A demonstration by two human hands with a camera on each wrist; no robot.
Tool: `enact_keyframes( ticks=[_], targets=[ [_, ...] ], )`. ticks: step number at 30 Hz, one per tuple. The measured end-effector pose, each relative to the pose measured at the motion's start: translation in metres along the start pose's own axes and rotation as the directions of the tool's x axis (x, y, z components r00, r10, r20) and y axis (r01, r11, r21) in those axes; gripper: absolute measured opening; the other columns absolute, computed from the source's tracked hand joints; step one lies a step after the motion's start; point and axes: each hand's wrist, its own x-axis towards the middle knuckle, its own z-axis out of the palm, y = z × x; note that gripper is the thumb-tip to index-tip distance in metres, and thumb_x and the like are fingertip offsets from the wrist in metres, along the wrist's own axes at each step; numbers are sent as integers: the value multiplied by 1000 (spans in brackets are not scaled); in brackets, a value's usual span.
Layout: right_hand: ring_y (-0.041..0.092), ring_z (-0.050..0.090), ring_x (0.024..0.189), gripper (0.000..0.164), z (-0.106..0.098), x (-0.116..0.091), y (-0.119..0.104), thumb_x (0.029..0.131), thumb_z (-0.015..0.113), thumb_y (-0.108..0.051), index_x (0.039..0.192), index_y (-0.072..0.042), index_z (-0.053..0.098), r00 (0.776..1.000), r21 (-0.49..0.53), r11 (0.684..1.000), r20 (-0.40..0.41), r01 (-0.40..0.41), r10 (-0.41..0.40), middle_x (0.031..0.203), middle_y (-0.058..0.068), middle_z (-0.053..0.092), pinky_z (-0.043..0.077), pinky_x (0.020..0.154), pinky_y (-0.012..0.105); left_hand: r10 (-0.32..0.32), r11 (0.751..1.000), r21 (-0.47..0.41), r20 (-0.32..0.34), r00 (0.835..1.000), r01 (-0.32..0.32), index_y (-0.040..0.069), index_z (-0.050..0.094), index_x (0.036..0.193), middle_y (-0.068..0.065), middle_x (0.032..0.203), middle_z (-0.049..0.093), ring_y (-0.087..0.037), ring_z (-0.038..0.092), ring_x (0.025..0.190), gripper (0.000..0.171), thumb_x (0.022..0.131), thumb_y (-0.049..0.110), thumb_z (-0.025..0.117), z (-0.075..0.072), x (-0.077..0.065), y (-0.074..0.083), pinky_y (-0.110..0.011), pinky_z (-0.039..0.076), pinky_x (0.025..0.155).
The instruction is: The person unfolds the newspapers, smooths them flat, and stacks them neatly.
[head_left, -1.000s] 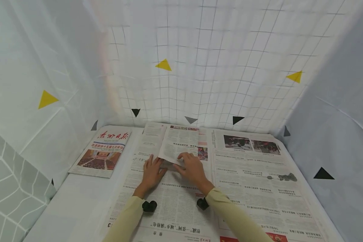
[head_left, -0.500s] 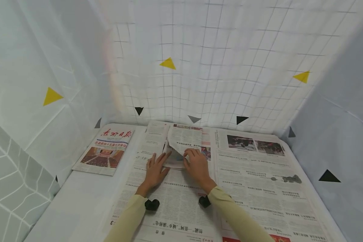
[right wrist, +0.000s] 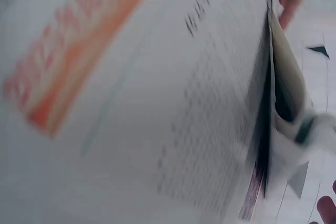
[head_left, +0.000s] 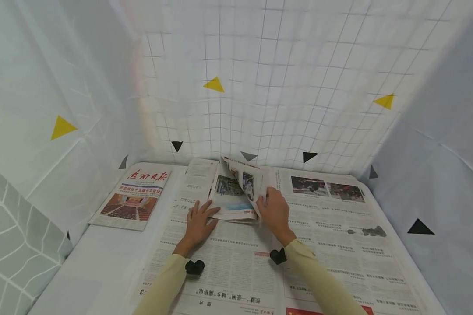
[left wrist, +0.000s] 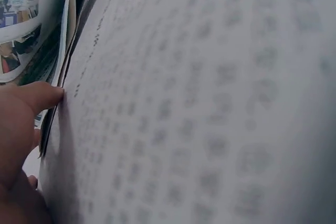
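Observation:
A folded newspaper [head_left: 226, 190] lies on the spread newspaper sheets, a photo showing on its exposed page. My left hand [head_left: 199, 223] rests at its near left corner, fingers spread and fairly straight. In the left wrist view a digit of the left hand [left wrist: 21, 124] touches the paper's edge. My right hand [head_left: 275, 212] pinches the near right edge of a lifted page [head_left: 249, 179], which curls up and over to the right. Fingertips of the right hand [right wrist: 326, 211] show at the lower corner of the right wrist view, with the moving page blurred beside them.
Another folded newspaper [head_left: 132, 197] with a red title lies at the left on the white table [head_left: 98, 262]. Spread newspaper sheets [head_left: 331, 245] cover the middle and right. A white gridded curtain [head_left: 260, 96] hangs behind, with grey-white sheets at both sides.
My right hand has moved right, carrying the page over with it and uncovering the photo page beneath. The left hand stays at the near left corner, its fingers now spread on the paper.

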Motion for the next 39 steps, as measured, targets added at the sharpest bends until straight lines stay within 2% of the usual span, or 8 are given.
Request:
enact_keyframes(
  ticks=[5,9,13,20,25,28,34,39],
  targets=[
    [26,62,72,9,-7,1,13,97,65,-18,99,-9,63,995,72,993,-32,-92,94,93,13,70,43,56,35,-9,1000,2,-2,1000,9,14,65,138,-20,162,43,-57,16,155,39,101,25,62,1,0,2,-77,12,119],
    [27,62,71,10,-12,0,18,97,65,-19,98,-9,63,993,81,990,-27,-115,118,92,12,70,42,56,34,15,1000,-8,-32,999,-16,11,66,136,-24,159,45,-60,19,152,39,99,21,64,0,0,4,-78,14,117],
    [26,61,69,10,-13,-1,20,98,64,-19,98,-9,63,992,99,987,-19,-123,126,91,11,70,40,55,32,17,1000,-2,-53,998,-17,10,60,143,-26,158,44,-60,22,151,46,98,21,66,1,0,4,-78,16,116],
    [23,60,62,11,-15,-6,24,99,62,-19,102,-8,61,983,136,974,1,-183,184,88,12,75,36,53,27,-90,996,-16,-31,995,89,3,35,159,-23,163,37,-50,18,156,72,98,25,67,1,3,7,-71,13,122],
    [27,71,75,12,-17,-8,29,99,60,-18,103,-7,59,970,178,954,18,-241,241,88,14,74,46,58,30,-120,993,-12,-21,993,120,0,30,160,-23,164,36,-48,17,158,77,98,26,67,0,4,5,-68,12,124],
    [27,73,77,12,-17,-10,34,101,58,-17,103,-6,58,965,223,939,21,-261,263,88,15,73,50,59,28,-102,995,8,-30,994,102,1,34,159,-22,164,36,-49,17,157,74,97,26,67,3,3,2,-70,13,123],
    [17,71,68,13,-20,-15,44,103,56,-17,105,-4,58,946,301,897,65,-323,319,95,16,74,51,53,22,-52,998,17,-31,998,52,4,54,146,-23,163,37,-52,18,156,54,98,24,65,4,2,1,-73,14,121],
    [15,71,65,15,-23,-19,51,103,56,-19,106,-4,58,940,279,899,57,-338,335,96,17,75,51,53,22,-44,999,-4,-33,998,44,8,61,141,-23,163,37,-54,17,156,46,98,24,63,2,1,5,-74,12,121]
  ],
)
